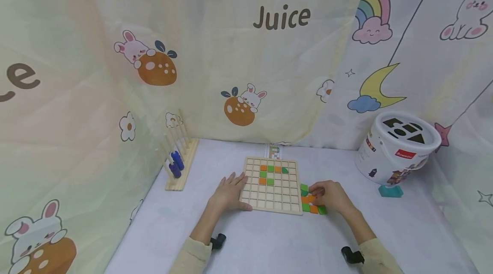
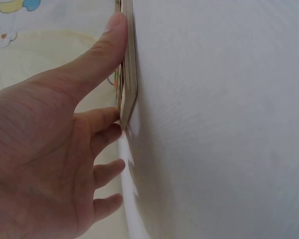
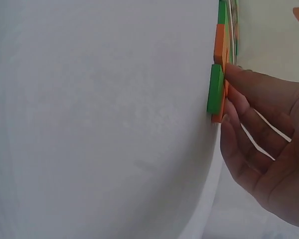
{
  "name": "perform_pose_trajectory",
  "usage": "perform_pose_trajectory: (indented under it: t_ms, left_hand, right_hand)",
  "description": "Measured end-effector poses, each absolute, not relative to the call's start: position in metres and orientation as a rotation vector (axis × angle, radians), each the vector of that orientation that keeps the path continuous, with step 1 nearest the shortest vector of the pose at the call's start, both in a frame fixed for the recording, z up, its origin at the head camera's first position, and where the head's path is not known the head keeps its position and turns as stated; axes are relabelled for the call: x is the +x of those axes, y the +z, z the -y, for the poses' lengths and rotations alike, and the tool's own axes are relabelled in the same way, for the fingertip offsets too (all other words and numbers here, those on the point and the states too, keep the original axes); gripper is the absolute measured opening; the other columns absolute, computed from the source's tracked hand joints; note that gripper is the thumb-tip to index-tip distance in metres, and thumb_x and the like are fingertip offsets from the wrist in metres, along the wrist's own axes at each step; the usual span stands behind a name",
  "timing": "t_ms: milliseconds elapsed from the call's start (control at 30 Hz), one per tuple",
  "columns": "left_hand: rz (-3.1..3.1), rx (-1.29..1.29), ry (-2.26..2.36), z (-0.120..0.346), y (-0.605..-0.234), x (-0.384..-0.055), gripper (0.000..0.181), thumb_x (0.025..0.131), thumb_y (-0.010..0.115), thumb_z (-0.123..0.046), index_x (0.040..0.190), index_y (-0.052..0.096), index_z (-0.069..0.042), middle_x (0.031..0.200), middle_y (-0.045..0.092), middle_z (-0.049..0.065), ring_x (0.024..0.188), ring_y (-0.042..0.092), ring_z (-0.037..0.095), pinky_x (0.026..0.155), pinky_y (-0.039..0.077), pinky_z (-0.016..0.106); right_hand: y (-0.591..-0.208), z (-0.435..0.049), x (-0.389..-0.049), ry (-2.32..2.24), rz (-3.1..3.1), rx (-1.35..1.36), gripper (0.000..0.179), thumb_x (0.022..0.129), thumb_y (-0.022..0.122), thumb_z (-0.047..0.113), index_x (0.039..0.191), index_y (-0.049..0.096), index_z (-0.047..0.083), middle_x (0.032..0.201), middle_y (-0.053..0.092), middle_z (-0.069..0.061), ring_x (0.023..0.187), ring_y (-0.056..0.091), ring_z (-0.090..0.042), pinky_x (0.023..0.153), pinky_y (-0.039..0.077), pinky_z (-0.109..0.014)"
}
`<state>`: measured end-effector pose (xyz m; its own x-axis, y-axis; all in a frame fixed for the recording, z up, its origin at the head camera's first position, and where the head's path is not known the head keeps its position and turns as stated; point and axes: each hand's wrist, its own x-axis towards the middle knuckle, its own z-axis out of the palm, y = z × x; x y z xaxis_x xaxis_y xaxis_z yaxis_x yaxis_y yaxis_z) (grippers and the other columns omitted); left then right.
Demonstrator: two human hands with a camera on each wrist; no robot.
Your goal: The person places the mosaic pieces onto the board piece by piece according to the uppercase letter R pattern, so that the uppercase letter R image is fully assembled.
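A square wooden grid board (image 1: 277, 197) lies on the white cloth. Orange and green tiles (image 1: 271, 168) fill several of its cells toward the back, with a rounded dark green piece (image 1: 285, 170) at the row's right end. Fingers spread, my left hand (image 1: 227, 195) rests against the board's left edge, its thumb along the near corner. Right of the board lies a cluster of loose orange and green tiles (image 1: 313, 209). Over these my right hand (image 1: 332, 197) bends its fingers, thumb and fingertips right at an orange tile (image 3: 219, 42); I cannot tell whether one is pinched.
Behind the board lies a small coloured pattern card (image 1: 274, 151). At the left stands a wooden peg rack (image 1: 181, 175) with blue beads (image 1: 175, 169). A white shape-sorter bucket (image 1: 385, 154) stands at the right, a teal block (image 1: 390, 191) before it. Printed cloth walls rise behind.
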<state>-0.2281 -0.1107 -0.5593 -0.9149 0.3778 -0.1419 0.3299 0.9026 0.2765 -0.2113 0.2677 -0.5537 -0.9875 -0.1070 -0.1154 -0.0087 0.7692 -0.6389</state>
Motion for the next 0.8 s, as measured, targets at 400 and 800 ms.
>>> perform_pose_trajectory:
  t_ms: [400,800]
  left_hand:
    - [-2.869,0.555,0.341,0.113,-0.559,-0.229,0.115,0.075,0.084,-0.066,0.164,0.034,-0.012,0.172,0.028,0.007,0.158,0.021,0.038,0.128,0.018,0.059]
    - [-2.876,0.566,0.334,0.113,-0.556,-0.229,0.118,0.073,0.082,-0.070,0.163,0.035,-0.011,0.171,0.029,0.007,0.158,0.023,0.038,0.127,0.021,0.060]
  right_hand:
    - [-0.548,-0.275,-0.220,-1.110,-2.824,-0.152,0.035,0.082,0.086,0.002,0.115,0.076,0.007,0.087,0.072,0.000,0.077,0.067,-0.015,0.066,0.057,-0.028]
    - [-0.540,-0.262,-0.249,-1.361,-2.747,-0.179,0.039,0.087,0.085,0.013,0.123,0.073,0.003,0.092,0.079,-0.001,0.086,0.074,-0.016,0.080,0.057,-0.032]
